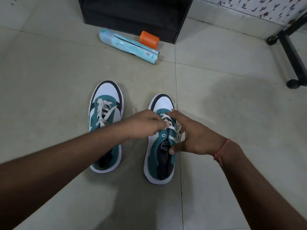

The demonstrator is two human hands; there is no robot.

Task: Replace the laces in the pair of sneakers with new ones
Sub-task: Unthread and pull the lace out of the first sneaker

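Note:
Two teal, white and black sneakers stand side by side on the tiled floor, toes pointing away from me. The left sneaker (106, 117) keeps its white lace (103, 112) threaded and loosely tied. Both hands are on the right sneaker (160, 156). My left hand (144, 124) pinches its white lace (172, 128) over the middle eyelets. My right hand (194, 136) lies across the shoe's right side, fingers spread over the lacing and thumb pressing by the tongue label. One upper left eyelet shows bare.
A pale blue spray can (127, 44) lies on the floor beyond the shoes, with an orange cap (149, 39) beside it. A black cabinet (134, 15) stands behind them. A black wheeled stand leg (292, 58) reaches in at the right.

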